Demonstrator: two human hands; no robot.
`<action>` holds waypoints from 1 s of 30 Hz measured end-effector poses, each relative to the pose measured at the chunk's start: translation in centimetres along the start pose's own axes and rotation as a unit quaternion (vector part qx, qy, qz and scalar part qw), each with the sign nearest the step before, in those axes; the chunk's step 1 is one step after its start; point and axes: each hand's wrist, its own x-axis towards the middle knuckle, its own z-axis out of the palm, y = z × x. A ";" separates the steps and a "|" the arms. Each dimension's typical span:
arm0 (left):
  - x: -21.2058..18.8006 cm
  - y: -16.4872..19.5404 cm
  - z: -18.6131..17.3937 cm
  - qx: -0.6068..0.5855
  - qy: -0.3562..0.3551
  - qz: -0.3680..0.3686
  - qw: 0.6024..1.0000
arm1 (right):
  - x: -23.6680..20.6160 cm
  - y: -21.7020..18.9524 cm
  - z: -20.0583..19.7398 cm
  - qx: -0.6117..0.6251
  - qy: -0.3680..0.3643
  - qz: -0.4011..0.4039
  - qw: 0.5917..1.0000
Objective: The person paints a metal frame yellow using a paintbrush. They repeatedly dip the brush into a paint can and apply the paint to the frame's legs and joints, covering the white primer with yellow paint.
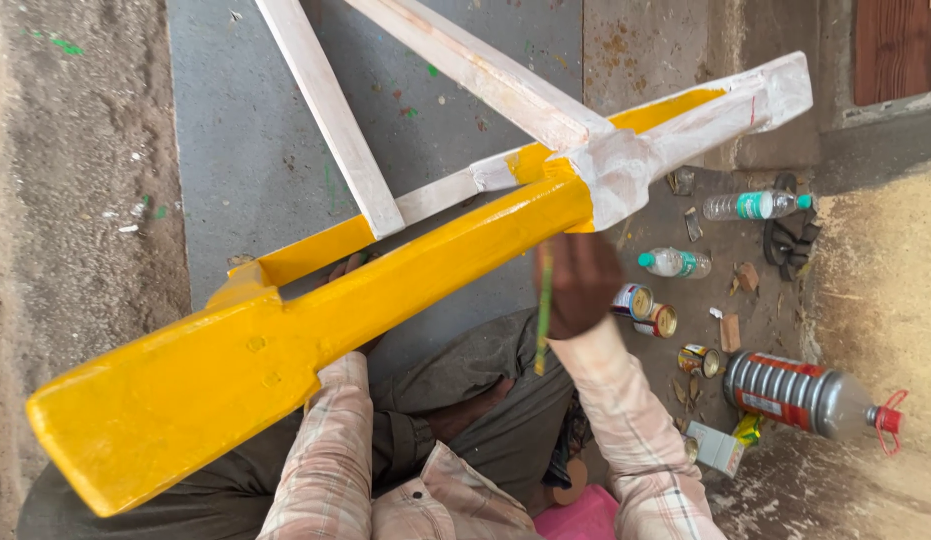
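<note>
The right hand [577, 283] has its fingers closed around a green-handled brush [543, 308], held against the underside of a long wooden frame [285, 340], half yellow, half white primer, slanting across the lap. The left hand [347, 272] is mostly hidden beneath the frame; its fingers cannot be made out. Small paint tins [645, 308] and plastic bottles [755, 205] lie on the floor [245, 130] nearby

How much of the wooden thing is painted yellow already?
The thick leg is yellow up to the joint. The right hand holds a brush at that edge; the left hand steadies underneath. The white end and thin slats remain unpainted.
</note>
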 end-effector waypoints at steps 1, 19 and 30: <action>0.0 0.0 0.0 -0.002 0.004 0.001 1.000 | -0.1 0.2 1.3 0.022 0.016 -0.029 0.999; -0.3 1.7 0.2 -0.123 0.041 -0.160 0.979 | 3.9 -0.1 -5.8 -0.075 0.142 0.036 0.986; -0.2 -0.1 2.3 -0.069 0.063 -0.094 0.991 | 3.3 0.1 -0.8 0.050 0.065 -0.012 0.997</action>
